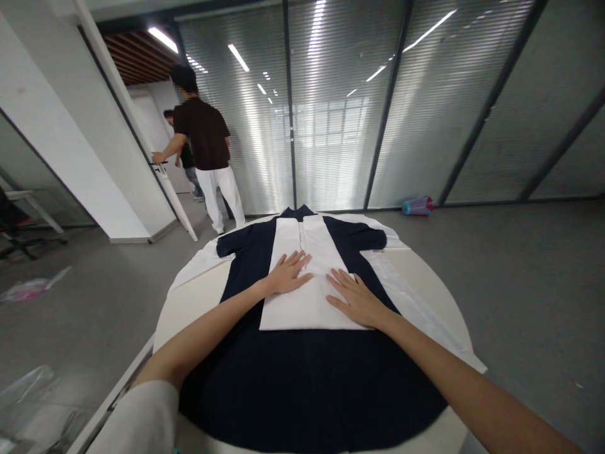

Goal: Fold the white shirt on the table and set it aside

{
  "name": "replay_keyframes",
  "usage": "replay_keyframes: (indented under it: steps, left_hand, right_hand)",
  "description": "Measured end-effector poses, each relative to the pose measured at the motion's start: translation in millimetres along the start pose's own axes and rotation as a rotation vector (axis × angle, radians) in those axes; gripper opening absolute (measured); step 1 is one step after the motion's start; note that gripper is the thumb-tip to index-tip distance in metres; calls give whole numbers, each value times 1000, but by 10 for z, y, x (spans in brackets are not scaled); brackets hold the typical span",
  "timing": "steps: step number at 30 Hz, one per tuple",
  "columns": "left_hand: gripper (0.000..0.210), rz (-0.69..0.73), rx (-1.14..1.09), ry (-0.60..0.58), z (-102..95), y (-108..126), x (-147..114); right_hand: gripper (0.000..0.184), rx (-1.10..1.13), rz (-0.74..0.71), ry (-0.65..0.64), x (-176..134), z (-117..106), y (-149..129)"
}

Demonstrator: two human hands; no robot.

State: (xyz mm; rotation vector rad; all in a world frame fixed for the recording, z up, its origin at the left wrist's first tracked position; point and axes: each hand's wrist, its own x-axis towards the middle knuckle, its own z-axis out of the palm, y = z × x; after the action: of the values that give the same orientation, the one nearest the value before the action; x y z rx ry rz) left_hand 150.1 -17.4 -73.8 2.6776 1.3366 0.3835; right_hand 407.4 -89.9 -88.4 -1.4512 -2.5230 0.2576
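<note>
A folded white garment [307, 309], perhaps a pair of trousers or a shirt, lies flat on top of a dark navy short-sleeved shirt [302, 384]. My left hand [287, 274] rests on the white cloth near its middle, fingers spread. On the right part of the same cloth my right hand [354, 296] lies flat, fingers apart. Neither hand grips anything. The navy shirt is spread out with its collar at the far edge, sleeves out to both sides. Beneath it, another white cloth [411, 309] shows at the left and right.
All the cloth lies on a round white table [439, 284]. One person [203, 132] stands at an open door [142, 139], with another person beyond. A blue and red basket [417, 205] lies by the glass wall. Clear plastic [26, 386] is on the floor at left.
</note>
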Motion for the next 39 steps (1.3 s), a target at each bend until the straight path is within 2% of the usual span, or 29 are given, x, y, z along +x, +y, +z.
replay_keyframes:
  steps: [2,4,7,10,13,17,22,28,32,39]
  left_hand:
    - [67,6,11,-77,51,-3,23]
    - [65,25,9,-100,48,-42,58]
    - [50,71,-46,-26,-42,-198,238]
    - [39,42,-57,100,-169,-438,605]
    - [47,-42,14,139,-269,-681,1066]
    - [55,-125,69,107,-294,-896,1631]
    - [37,-241,111,9,-159,-976,2076]
    - [47,-335,186,7,-60,-1077,2270]
    - [51,-324,228,10,-51,-1123,2280]
    - [43,-232,336,138,-56,-929,2117]
  right_hand:
    - [72,3,2,-4,-3,-17,-16]
    - [72,-1,2,-10,-7,-42,-37]
    - [72,-3,14,-37,-12,-89,-68]
    - [72,10,25,-64,-16,-128,-80]
    - [73,46,19,-56,-21,-139,-69]
    - [74,104,8,-34,-33,-141,-51]
    - [74,138,26,-65,-43,-188,-67]
    - [76,157,33,-97,-39,-226,-68]
    - [76,155,38,-107,-43,-229,-59]
    - [73,178,34,-105,-38,-247,-54]
